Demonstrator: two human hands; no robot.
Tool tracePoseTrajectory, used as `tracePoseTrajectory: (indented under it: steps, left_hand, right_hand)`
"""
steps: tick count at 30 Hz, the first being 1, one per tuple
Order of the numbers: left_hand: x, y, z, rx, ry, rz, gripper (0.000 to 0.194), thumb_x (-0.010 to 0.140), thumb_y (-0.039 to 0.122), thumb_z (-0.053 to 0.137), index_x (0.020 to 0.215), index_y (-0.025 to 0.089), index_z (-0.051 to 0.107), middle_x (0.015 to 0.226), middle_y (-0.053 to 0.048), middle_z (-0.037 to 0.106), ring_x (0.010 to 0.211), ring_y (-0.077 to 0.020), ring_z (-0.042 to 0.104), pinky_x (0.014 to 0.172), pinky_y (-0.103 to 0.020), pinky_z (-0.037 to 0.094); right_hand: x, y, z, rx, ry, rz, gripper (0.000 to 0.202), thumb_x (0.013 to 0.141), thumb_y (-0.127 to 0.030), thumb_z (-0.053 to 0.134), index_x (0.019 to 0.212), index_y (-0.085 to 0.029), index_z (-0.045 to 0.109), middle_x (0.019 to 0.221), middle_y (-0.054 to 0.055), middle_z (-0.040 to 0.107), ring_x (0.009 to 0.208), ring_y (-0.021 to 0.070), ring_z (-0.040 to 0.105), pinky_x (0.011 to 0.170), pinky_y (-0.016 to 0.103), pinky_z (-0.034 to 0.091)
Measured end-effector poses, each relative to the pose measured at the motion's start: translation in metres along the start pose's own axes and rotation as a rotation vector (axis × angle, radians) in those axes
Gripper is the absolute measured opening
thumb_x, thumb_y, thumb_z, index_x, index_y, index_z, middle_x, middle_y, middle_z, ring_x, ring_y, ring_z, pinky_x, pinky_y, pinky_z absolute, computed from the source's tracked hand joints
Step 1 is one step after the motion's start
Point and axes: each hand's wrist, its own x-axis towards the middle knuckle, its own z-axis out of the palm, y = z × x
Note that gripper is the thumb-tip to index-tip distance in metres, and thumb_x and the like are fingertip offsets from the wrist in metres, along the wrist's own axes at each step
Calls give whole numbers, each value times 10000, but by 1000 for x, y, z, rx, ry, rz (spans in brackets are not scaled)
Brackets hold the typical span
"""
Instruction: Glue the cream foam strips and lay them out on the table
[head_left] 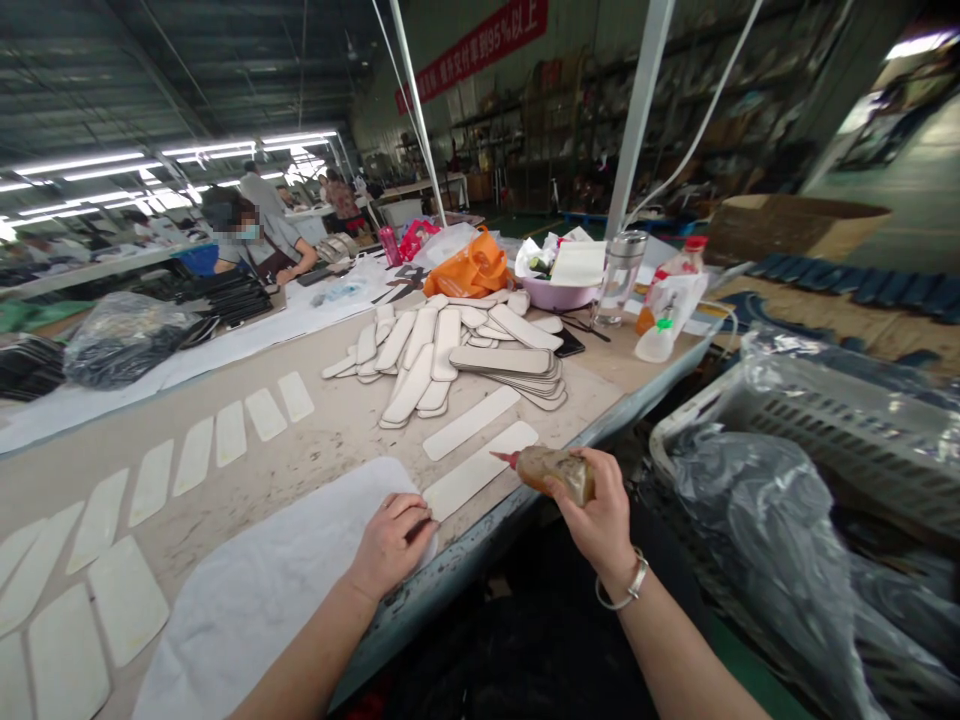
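Holding the bottle: right hand (604,505), its thumb and fingers closed around the rear end of a squeeze bottle (555,473) with brownish contents.
Red nozzle (505,458): ahead and left of the right hand, pointing over the far end of the near strip; whether it touches, I cannot tell.
Near strip (476,472): a pale, round-ended piece lying flat between the two hands.
Left hand (394,545): fingers curled at the strip's near end; whether they pinch it or only rest there, I cannot tell.
Second strip (471,422): just beyond the near strip, roughly parallel, ahead of both hands.
White cloth (285,580): under and left of the left hand.
Laid-out strips (195,455): a row well to the left of the left hand, apart from the cloth's upper edge.
Heaped strips (442,340): ahead of both hands, some neatly stacked, others overlapping.
Orange bag (469,268): behind the heap, farther from the hands.
Bangle (626,590): on the right wrist.
White crate (705,400): right of the right hand, with clear plastic (772,540) draped over it.
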Motion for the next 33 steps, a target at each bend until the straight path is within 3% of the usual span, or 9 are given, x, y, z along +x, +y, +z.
tracePoseTrajectory:
  steps: [5, 8, 11, 15, 19, 27, 33]
  left_hand:
    - [1, 2, 0, 9, -4, 4, 95, 856, 236, 588, 876, 189, 668, 932, -81, 643, 872, -187, 607, 781, -347, 539]
    - [0, 2, 0, 19, -12, 20, 91, 859, 221, 589, 891, 186, 667, 929, -77, 643, 866, -183, 605, 784, -342, 534]
    - [-1, 2, 0, 29, -12, 37, 89, 863, 201, 587, 902, 184, 665, 931, -72, 644, 857, -178, 601, 785, -339, 528]
    - [-3, 2, 1, 48, -16, 60, 100, 873, 188, 576, 921, 180, 663, 934, -69, 646, 861, -175, 600, 792, -334, 525]
    - [-5, 0, 2, 59, -35, 77, 114, 887, 178, 559, 949, 178, 654, 936, -67, 645, 864, -174, 594, 802, -340, 520]
    - [-6, -2, 4, 63, -37, 88, 126, 897, 182, 549, 973, 183, 649, 953, -69, 645, 881, -179, 592, 814, -346, 523]
    - [-6, -1, 2, 64, -49, 80, 116, 901, 171, 543, 954, 169, 645, 940, -68, 643, 875, -171, 584, 807, -340, 521]
  right_hand:
    - [-10, -15, 18, 209, -217, -34, 331, 829, -340, 651, 1118, -237, 526, 1051, 82, 555, 976, 262, 554, 858, 440, 501]
    - [-12, -16, 22, 222, -272, -49, 339, 833, -342, 655, 1130, -244, 523, 1055, 80, 552, 973, 255, 558, 854, 424, 513]
    - [-8, -8, 18, 122, -195, -20, 322, 849, -329, 635, 1141, -246, 526, 1059, 84, 537, 979, 254, 555, 863, 425, 512]
    - [2, 9, 5, -66, 4, 18, 327, 846, -344, 637, 1138, -231, 543, 1078, 95, 522, 985, 263, 547, 879, 452, 500]
    - [12, 19, -1, -115, 134, 14, 340, 842, -342, 632, 1145, -220, 536, 1059, 92, 539, 1008, 276, 530, 894, 485, 481]
    - [23, 26, 10, -181, 134, 64, 364, 827, -359, 638, 1142, -205, 545, 1068, 102, 510, 986, 268, 540, 855, 441, 495]
    - [16, 25, -4, -245, 159, 78, 387, 815, -394, 650, 1139, -203, 558, 1059, 97, 523, 966, 268, 552, 834, 436, 505]
